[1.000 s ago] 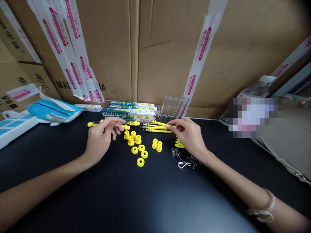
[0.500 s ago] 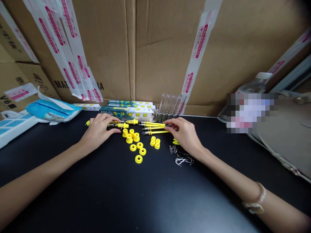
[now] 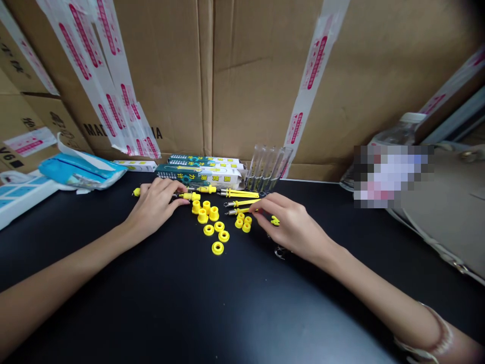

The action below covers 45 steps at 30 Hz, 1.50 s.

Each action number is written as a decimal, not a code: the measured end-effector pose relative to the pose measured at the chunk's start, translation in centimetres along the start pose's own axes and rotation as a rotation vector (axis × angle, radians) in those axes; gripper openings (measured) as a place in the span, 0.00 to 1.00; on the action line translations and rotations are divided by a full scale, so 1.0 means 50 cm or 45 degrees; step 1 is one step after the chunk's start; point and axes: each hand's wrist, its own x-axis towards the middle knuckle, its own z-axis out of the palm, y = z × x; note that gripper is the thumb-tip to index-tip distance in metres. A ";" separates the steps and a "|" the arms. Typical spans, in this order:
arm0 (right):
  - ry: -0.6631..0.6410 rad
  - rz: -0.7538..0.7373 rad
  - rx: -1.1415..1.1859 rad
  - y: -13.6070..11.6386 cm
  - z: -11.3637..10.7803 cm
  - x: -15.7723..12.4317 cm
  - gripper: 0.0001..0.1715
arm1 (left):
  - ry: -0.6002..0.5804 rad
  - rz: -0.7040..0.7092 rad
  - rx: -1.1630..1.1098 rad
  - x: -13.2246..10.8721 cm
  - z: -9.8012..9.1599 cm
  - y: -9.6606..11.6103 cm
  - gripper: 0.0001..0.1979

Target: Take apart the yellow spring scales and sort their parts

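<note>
Yellow plastic rods (image 3: 242,193) are recorded as laid out, yellow bushings (image 3: 208,215) lying unfitted, the left hand (image 3: 153,207) closed around one rod, the right hand (image 3: 291,225) held open at the rod ends.

Colours, all placed off the teal-and-white boxes (image 3: 199,176). Directly in front: yellow plastic bushings (image 3: 217,247), plain solid yellow, no markings. Just right of the front: yellow rods (image 3: 240,194) with silver metal ends. Directly behind: brown cardboard (image 3: 257,86), crossed by white packing tape (image 3: 316,60) with a repeating pink-red print. Left: a blue-and-white packet (image 3: 81,171), dark blue stripe along it. Just right: clear plastic tubes (image 3: 267,169), colourless. Beneath: black tabletop (image 3: 113,303).
</note>
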 end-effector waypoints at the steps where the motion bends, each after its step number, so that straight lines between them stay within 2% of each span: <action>1: -0.017 0.010 -0.007 0.009 0.000 0.001 0.09 | 0.000 0.002 0.006 0.000 0.000 0.001 0.10; 5: -0.114 0.023 -0.067 0.035 0.009 0.004 0.10 | 0.004 0.016 0.036 -0.002 -0.001 0.005 0.09; 9: -0.173 0.053 -0.155 0.037 0.022 0.008 0.14 | 0.022 0.024 0.068 -0.002 -0.001 0.012 0.10; 17: -0.220 0.095 -0.248 0.034 0.029 0.019 0.16 | 0.051 0.050 0.061 -0.004 0.003 0.011 0.13; 23: -0.212 0.109 -0.209 0.038 0.031 0.021 0.16 | 0.101 0.143 -0.042 -0.003 -0.018 0.024 0.14; 28: -0.190 0.122 -0.077 0.028 0.008 0.021 0.16 | 0.081 0.171 -0.254 -0.015 -0.029 0.067 0.16; 33: -0.266 0.086 0.116 0.019 -0.042 0.011 0.15 | -0.043 0.179 -0.391 -0.029 -0.026 0.102 0.25; 36: -0.373 0.081 0.198 0.021 -0.068 0.004 0.17 | -0.050 0.220 -0.368 -0.031 -0.022 0.109 0.26; 39: -0.442 0.069 0.190 0.026 -0.083 -0.001 0.14 | -0.060 0.219 -0.380 -0.031 -0.018 0.108 0.24; 45: -0.480 0.058 0.147 0.029 -0.076 -0.009 0.14 | -0.057 0.222 -0.411 -0.030 -0.012 0.105 0.20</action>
